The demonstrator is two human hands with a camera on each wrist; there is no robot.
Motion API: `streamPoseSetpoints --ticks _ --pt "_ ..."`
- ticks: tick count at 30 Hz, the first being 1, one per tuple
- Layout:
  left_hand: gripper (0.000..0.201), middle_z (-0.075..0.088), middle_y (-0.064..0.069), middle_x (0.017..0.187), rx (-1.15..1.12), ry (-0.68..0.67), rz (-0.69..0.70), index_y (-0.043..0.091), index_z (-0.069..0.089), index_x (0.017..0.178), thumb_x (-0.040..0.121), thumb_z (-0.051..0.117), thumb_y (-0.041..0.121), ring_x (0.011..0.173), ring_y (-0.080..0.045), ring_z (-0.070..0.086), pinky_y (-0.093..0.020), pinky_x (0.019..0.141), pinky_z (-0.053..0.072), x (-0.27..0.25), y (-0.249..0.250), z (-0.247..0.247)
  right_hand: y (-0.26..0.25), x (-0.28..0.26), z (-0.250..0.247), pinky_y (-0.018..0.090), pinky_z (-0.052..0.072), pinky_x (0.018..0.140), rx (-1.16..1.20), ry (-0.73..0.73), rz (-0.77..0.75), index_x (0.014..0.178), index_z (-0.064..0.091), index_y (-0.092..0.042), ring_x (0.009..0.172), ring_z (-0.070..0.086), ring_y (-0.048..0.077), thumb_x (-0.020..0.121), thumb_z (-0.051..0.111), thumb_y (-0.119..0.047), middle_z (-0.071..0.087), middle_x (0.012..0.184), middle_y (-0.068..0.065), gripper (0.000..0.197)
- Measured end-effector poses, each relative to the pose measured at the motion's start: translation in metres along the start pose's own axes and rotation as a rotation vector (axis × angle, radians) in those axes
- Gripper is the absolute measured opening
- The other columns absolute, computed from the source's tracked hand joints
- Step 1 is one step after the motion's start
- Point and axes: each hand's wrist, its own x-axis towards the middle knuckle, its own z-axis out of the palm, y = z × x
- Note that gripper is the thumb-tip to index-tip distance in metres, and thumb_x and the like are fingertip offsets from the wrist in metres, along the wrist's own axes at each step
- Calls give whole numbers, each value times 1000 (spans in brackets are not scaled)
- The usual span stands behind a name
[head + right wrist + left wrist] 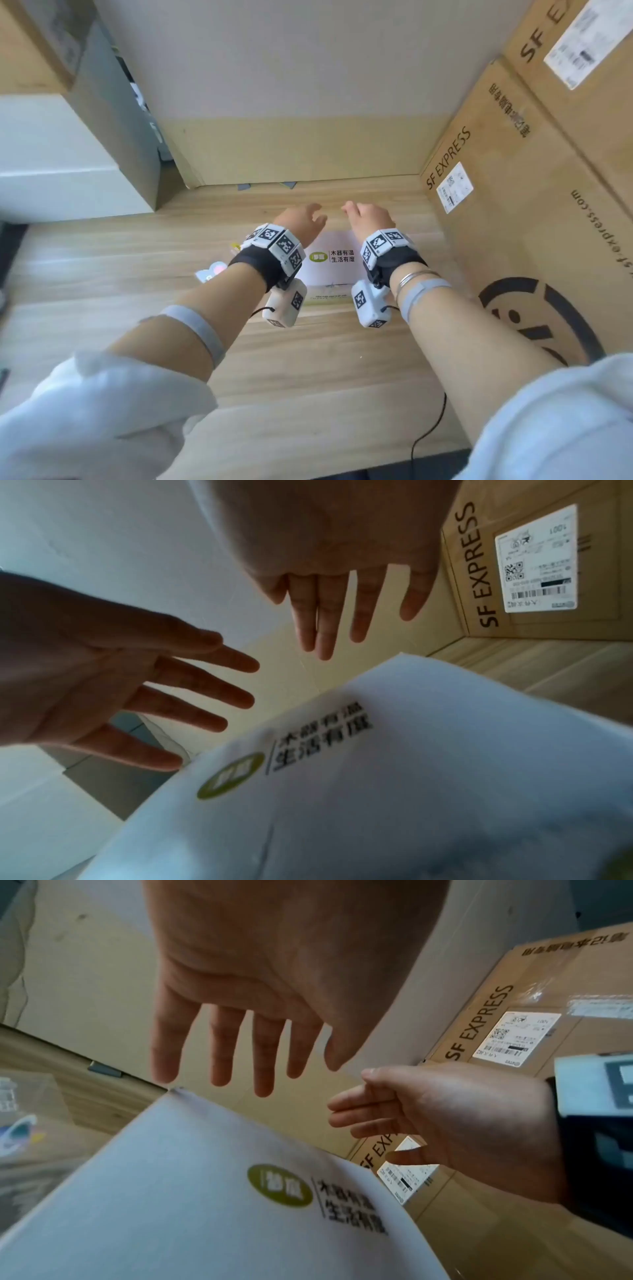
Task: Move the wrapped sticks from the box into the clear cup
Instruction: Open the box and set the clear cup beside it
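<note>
1. The white box (330,270) sits closed on the wooden table (102,274), lid facing up, with a green oval logo and black Chinese print on top. It works as the anchor for everything else here.
2. The left hand (301,222) hovers over the box's far left part, fingers straight and a bit spread, holding nothing. The left wrist view shows all the fingers (222,1053) hanging loose above the lid's far edge, clear of it.
3. The right hand (368,217) hovers over the box's far right part, same deal: fingers (323,620) stretched out, nothing gripped. The two hands are near each other but not touching.
4. The wrapped sticks can't be seen, since the lid is shut.
5. Just left of the box there's something clear with colourful print (212,270), mostly hidden behind the left forearm. Could be the clear cup, but it's too blurry to tell.
6. Right of the box stand big brown SF EXPRESS cartons (513,192) with white shipping labels.
7. Behind the box is a pale wall (291,68) with a tan strip along the bottom.
</note>
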Motion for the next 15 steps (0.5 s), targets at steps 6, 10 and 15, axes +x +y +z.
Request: streamPoseSetpoints --ticks 6,10,15 --pt "59 53 -6 133 159 -150 60 23 39 137 85 62 33 111 -26 58 -29 81 44 2 -3 15 10 0 12 36 48 88 38 -56 5 106 68 -1 101 60 34 99 27 -29 68 109 21 50" --pt "79 44 -5 137 317 -301 156 30 37 135 69 80 30 119 -28 48 -38 88 44 -1 -1 13 12 5 10 37 48 92 78 -35 27 107 69 -6 105 60 33 99 28 -31 69 112 17 49" --pt "96 26 -1 146 558 -326 198 40 24 137 61 82 40 129 -31 34 -47 86 50 -7 -6 23 16 8 6 33 46 93 101 -45 53 107 70 -13 108 61 31 99 30 -33 69 113 13 45"
